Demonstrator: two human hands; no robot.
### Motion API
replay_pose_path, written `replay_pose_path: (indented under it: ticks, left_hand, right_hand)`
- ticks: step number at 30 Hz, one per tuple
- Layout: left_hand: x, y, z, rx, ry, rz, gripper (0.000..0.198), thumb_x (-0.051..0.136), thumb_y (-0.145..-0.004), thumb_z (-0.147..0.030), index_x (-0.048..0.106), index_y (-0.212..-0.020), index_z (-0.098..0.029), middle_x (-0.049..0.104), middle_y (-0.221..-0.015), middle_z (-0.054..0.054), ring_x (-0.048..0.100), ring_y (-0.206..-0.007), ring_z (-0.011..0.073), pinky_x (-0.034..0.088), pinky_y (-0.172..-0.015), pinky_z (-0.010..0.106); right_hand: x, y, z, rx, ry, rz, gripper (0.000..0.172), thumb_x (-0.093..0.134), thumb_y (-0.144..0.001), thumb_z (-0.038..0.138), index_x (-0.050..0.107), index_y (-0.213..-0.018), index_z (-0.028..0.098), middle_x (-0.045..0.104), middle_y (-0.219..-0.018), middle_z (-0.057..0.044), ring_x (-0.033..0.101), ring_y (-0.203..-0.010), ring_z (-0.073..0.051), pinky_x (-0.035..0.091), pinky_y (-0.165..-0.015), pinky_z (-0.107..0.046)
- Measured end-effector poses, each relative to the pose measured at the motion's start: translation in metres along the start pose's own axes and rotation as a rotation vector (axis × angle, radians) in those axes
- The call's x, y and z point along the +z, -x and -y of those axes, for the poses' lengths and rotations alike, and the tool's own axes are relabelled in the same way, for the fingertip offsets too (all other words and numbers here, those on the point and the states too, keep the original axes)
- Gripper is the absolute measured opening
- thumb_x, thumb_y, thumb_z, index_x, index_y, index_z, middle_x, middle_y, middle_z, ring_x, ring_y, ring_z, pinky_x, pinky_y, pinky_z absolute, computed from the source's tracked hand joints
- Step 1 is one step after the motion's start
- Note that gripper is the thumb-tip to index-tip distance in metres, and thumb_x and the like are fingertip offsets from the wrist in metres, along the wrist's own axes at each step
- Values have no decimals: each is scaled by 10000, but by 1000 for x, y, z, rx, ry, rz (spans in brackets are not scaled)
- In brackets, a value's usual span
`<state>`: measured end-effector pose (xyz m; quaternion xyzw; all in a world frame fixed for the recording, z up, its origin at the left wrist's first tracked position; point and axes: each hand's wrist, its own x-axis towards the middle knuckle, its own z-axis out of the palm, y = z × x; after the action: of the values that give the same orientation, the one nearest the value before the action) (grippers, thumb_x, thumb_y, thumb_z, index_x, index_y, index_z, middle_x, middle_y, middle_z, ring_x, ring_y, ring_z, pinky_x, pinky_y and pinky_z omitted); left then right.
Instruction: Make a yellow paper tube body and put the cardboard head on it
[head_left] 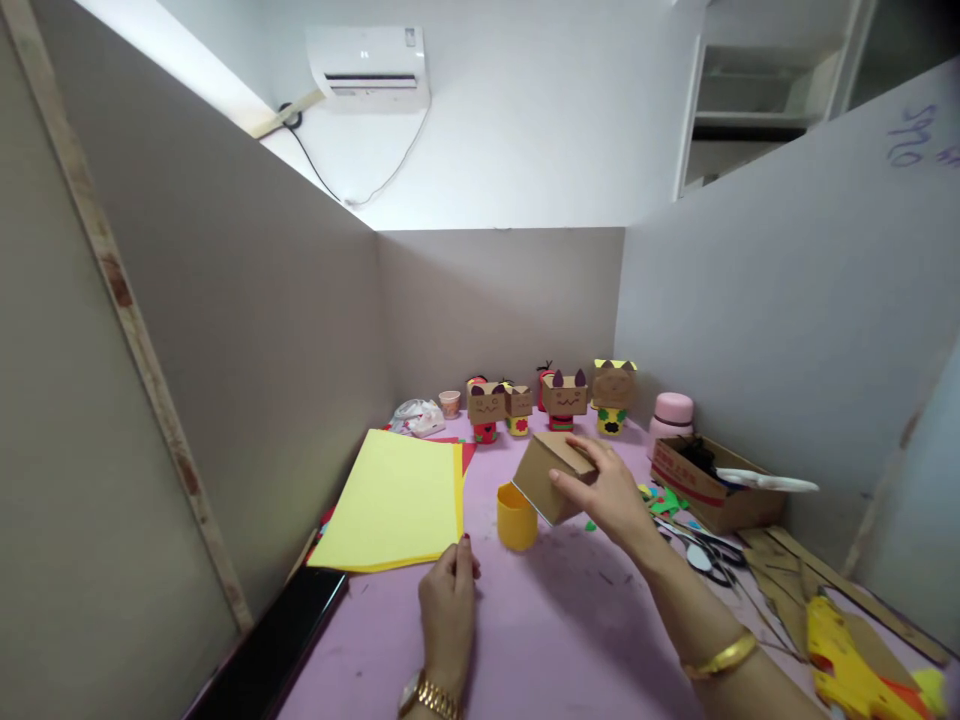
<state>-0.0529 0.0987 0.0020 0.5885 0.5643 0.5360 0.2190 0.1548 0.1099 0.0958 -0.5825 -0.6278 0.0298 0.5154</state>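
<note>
My right hand grips a small brown cardboard box, thumb on its near side and fingers over the top. The box is tilted, its lower left edge close to the rim of a yellow paper cylinder on the table; I cannot tell whether they touch. My left hand rests near the lower right corner of a stack of yellow paper. Its fingers are curled closed, and whatever they may hold is hidden. Behind stand several finished figures with cardboard cat-face heads on decorated paper cylinders.
To the right lie scissors, green paper scraps, cardboard strips and a yellow glue gun. An open carton and a pink flask stand behind them. A black phone-like slab lies left. Grey partitions enclose the table.
</note>
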Motion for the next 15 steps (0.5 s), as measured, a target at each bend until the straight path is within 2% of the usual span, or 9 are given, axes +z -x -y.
replay_pose_path:
  ticks: [7,15]
  left_hand:
    - [1,0,5,-56,105,24,441,364,-839,-509,481,-545,-202,484,-490,-39,463,-467,135,329,-479,223]
    - [3,-1,7,-59,121,39,431,376,-834,-506,480,-545,-203,490,-486,-34,458,-456,135,313,-477,232]
  right_hand:
    - [38,-13,33,-59,164,15,507,624,-661,413,574,-1112,187,540,-1159,-94,442,-1069,-303,369,-903,-428]
    - [60,-4,28,-86,268,46,481,641,-661,408,585,-1091,199,527,-1185,-118,418,-1087,-324,359,-891,-441]
